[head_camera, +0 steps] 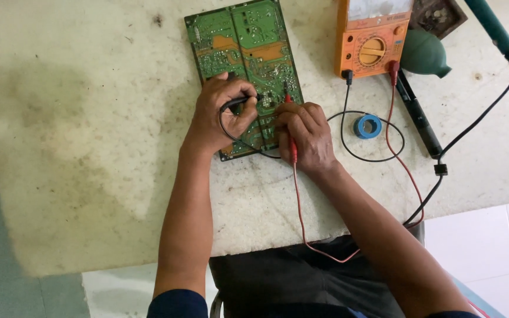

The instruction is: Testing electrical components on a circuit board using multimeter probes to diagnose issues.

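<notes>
Left hand (pixel 219 115): you pinch the black probe (pixel 240 101), tip on the circuit board (pixel 245 59).
Right hand (pixel 304 135): closed around the red probe (pixel 290 132), tip on the board.
Board: table (pixel 89 147) centre, top edge.
Room: bare tabletop left; multimeter (pixel 372 38), blue tape roll (pixel 367 126) right.

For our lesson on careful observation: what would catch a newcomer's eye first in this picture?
First the green circuit board at the middle of the worn white table, where the left hand presses a black probe and the right hand a red probe onto it. Next, the orange meter at upper right, its leads trailing to both probes.
</notes>
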